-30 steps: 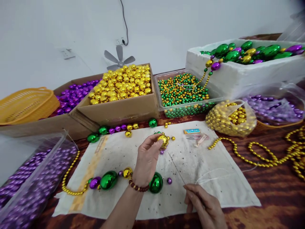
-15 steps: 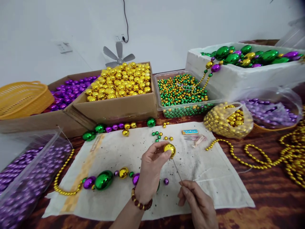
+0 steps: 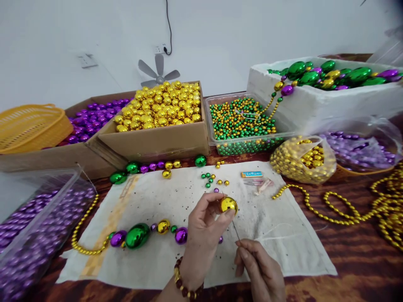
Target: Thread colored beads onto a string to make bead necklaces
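Between the thumb and fingers of my left hand [image 3: 204, 228] is a shiny gold bead [image 3: 228, 205]. A thin needle [image 3: 235, 230] runs through the bead, its tip just showing at the far side. My right hand [image 3: 260, 264] pinches the needle's lower end. Left of my hands, a strand of purple, green and gold beads lies on the white cloth, with a big green bead [image 3: 137, 235] and a purple bead [image 3: 181, 235] on it. Part of this strand is hidden behind my left hand. Small loose green beads [image 3: 208, 180] and gold ones rest beyond the bead I hold.
Along the back stand a cardboard box [image 3: 154, 140] of gold beads, a clear tub [image 3: 248, 140] of small green and gold beads, and a white foam box [image 3: 277, 96]. A bag of gold beads [image 3: 302, 161] sits right. Scissors [image 3: 253, 183] lie on the cloth [image 3: 296, 251].
The needle has gone further into the gold bead, and its tip now pokes out on the far side. My left hand and the bead have shifted slightly right and down, nearer my right hand.
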### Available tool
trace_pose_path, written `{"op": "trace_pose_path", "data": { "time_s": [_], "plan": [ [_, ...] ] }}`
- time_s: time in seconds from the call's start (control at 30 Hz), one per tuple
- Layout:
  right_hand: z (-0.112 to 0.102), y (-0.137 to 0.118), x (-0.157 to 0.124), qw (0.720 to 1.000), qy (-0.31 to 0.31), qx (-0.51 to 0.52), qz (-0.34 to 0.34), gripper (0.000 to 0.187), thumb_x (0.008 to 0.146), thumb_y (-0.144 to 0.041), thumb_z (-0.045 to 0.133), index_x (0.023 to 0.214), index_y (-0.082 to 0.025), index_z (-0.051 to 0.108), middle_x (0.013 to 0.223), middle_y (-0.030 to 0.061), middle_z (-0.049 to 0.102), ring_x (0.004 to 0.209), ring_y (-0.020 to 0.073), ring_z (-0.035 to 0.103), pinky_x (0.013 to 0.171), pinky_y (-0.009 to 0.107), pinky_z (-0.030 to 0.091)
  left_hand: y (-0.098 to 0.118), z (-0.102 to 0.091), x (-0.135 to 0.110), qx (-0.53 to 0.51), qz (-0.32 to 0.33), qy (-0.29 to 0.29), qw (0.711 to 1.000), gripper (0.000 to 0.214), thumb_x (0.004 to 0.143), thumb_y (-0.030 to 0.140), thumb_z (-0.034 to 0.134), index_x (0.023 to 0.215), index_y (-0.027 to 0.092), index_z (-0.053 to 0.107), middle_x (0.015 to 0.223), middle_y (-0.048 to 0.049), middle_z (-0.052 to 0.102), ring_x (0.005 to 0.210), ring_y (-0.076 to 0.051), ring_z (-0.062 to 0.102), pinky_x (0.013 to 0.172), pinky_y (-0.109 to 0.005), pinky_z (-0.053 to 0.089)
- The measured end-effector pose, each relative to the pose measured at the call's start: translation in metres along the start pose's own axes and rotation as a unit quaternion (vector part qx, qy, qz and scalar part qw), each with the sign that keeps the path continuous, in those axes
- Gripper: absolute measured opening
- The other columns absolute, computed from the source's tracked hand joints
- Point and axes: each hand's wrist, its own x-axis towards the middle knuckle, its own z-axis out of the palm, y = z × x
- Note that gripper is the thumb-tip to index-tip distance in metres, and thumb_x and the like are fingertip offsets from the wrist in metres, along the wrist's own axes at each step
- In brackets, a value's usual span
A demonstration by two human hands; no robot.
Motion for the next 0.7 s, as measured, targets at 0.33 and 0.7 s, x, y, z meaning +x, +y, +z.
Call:
{"op": "trace_pose_path", "data": {
  "time_s": [0.33, 0.7],
  "plan": [
    [-0.024, 0.000, 0.024, 0.997, 0.005, 0.042, 0.062, 0.016, 0.096, -0.034, 0.046, 0.106, -0.023, 0.053, 0.071, -0.0030, 0.057, 0.054, 0.0099, 0.055, 0.055, 0.021, 0.044, -0.003, -0.030, 0.019, 0.323, 0.018, -0.107, 0.940, 0.028, 0.089, 0.032, 0.053, 0.116, 0.026, 0.055, 0.110, -0.0034, 0.062, 0.095, -0.017, 0.059, 0.084, -0.029, 0.046],
    [-0.025, 0.021, 0.020, 0.995, -0.050, 0.022, 0.089, 0.020, 0.094, -0.038, 0.049, 0.097, -0.019, 0.055, 0.084, 0.0016, 0.066, 0.051, 0.0104, 0.059, 0.058, 0.024, 0.046, -0.038, -0.058, 0.072, 0.696, 0.067, -0.155, 0.698, 0.017, 0.082, 0.037, 0.058, 0.089, 0.021, 0.053, 0.093, -0.0051, 0.063, 0.092, -0.024, 0.058, 0.079, -0.033, 0.043]
  ]
}}
